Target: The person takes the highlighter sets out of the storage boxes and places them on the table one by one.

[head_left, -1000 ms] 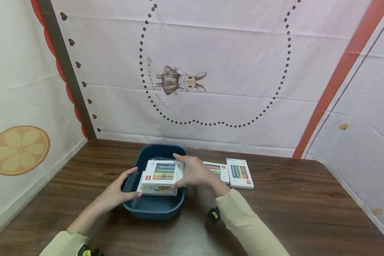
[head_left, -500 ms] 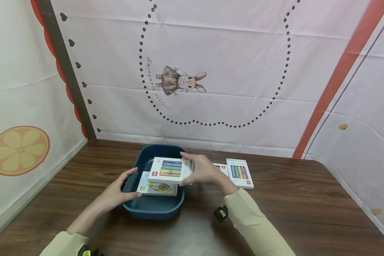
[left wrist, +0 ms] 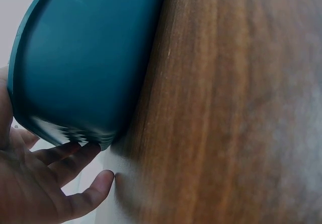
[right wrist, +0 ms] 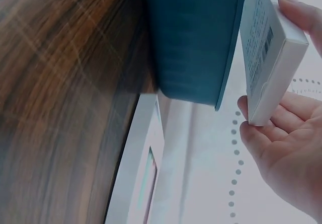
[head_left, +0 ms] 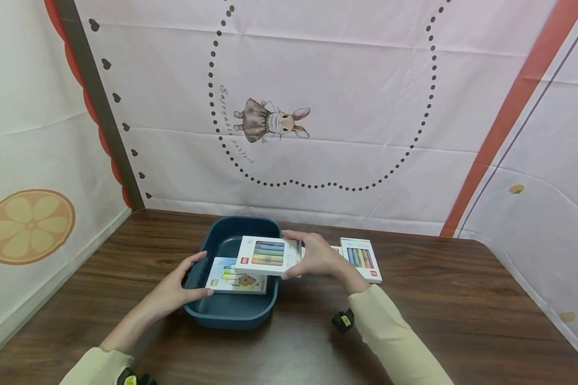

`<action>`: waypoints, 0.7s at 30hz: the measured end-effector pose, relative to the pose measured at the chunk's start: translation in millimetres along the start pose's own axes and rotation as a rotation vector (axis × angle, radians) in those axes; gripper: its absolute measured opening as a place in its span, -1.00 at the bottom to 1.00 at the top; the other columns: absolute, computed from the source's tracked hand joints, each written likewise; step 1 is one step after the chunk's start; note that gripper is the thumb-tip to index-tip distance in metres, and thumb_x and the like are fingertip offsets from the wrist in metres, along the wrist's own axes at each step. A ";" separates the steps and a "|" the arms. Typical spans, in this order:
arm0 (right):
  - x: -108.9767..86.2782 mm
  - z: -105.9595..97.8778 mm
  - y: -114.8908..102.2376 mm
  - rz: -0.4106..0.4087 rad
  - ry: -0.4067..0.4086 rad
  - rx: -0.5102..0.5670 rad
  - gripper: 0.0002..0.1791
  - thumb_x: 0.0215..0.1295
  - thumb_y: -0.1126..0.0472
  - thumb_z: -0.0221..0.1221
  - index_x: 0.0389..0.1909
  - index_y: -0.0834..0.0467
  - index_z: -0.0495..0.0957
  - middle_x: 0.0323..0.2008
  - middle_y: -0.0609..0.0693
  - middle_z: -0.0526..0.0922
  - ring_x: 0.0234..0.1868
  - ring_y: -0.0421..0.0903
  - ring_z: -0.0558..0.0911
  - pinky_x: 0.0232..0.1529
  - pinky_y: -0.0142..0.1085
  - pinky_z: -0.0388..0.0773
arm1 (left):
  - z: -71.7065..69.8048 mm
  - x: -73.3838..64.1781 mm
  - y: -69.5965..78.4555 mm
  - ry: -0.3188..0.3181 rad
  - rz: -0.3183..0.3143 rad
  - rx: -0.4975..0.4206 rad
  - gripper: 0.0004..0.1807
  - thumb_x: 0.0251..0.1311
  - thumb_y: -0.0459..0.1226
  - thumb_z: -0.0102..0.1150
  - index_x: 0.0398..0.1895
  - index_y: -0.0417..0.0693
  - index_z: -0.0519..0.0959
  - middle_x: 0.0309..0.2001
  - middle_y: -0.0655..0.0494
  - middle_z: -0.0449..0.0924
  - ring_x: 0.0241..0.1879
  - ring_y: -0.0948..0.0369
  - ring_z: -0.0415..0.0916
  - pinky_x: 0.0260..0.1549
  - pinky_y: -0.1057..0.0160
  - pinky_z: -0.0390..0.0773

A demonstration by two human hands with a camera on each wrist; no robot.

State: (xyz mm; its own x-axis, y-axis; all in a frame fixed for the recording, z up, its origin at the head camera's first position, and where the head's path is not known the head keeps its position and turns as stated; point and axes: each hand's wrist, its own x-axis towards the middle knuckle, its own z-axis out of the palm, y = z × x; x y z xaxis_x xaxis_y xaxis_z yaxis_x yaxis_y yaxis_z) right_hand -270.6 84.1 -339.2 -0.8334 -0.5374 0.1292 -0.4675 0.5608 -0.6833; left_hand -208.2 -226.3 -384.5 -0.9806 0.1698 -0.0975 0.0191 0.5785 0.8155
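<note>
In the head view my right hand [head_left: 319, 258] grips the right end of a white box of crayons [head_left: 268, 253], raised over the right rim of a dark blue plastic bin [head_left: 233, 322]. Coloured sticks show through its window. The right wrist view shows fingers and thumb on opposite edges of this crayon box [right wrist: 274, 78]. My left hand [head_left: 173, 289] holds the bin's left side; in the left wrist view some fingers touch the bin's outer wall [left wrist: 85, 48]. Inside the bin lies another white box with a picture on it [head_left: 238, 280], partly covered by the raised one.
Right of the bin, a flat white box of coloured sticks [head_left: 337, 249] is mostly hidden behind my right hand. Beside it lies a similar white box [head_left: 361, 260]. The brown wooden table [head_left: 438, 310] ends at a printed cloth wall [head_left: 356, 133].
My right hand has moved the crayon box to the right, from over the bin's middle to its right rim, uncovering more of the box inside. The left hand has stayed in place.
</note>
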 end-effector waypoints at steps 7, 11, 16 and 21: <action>-6.6 -4.8 5.7 0.022 0.012 0.014 -0.02 -0.32 0.06 0.47 0.26 0.10 0.28 0.18 0.00 0.42 -0.05 -0.12 0.43 -0.02 -0.20 0.37 | 0.2 0.9 -0.3 0.002 -0.004 0.005 -0.04 -0.02 -0.06 0.28 0.39 0.09 -0.07 0.38 -0.29 -0.17 0.30 -0.32 -0.15 0.07 -0.44 0.00; -10.6 -7.5 8.5 0.020 0.029 -0.006 -0.02 -0.34 0.04 0.47 0.25 0.10 0.29 0.19 0.00 0.42 0.00 -0.11 0.44 0.04 -0.10 0.38 | 0.2 1.6 -1.8 0.008 0.010 0.018 -0.04 -0.03 -0.05 0.29 0.39 0.08 -0.06 0.38 -0.29 -0.15 0.30 -0.30 -0.13 0.07 -0.42 0.02; -16.6 -12.5 12.6 0.010 0.045 0.000 -0.02 -0.36 0.07 0.48 0.24 0.12 0.31 0.19 0.01 0.42 0.00 -0.12 0.44 0.06 -0.11 0.37 | 0.3 2.3 -3.4 0.012 0.023 0.034 -0.03 -0.05 -0.04 0.29 0.38 0.07 -0.05 0.38 -0.28 -0.14 0.30 -0.29 -0.12 0.08 -0.40 0.06; -22.2 -18.6 15.1 0.015 0.044 -0.012 -0.02 -0.34 0.08 0.48 0.24 0.13 0.30 0.20 0.02 0.41 0.03 -0.11 0.44 0.08 -0.11 0.36 | 0.2 1.8 -3.2 0.013 0.022 0.031 -0.03 -0.06 -0.03 0.30 0.38 0.07 -0.05 0.38 -0.28 -0.15 0.31 -0.29 -0.13 0.08 -0.40 0.03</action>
State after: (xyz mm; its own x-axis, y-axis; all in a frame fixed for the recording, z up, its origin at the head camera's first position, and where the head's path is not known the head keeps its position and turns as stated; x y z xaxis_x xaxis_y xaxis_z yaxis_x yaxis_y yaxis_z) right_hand -264.7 116.3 -339.0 -0.8525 -0.5006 0.1502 -0.4579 0.5767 -0.6765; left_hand -210.0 -227.7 -387.3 -0.9824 0.1724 -0.0724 0.0463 0.5993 0.7992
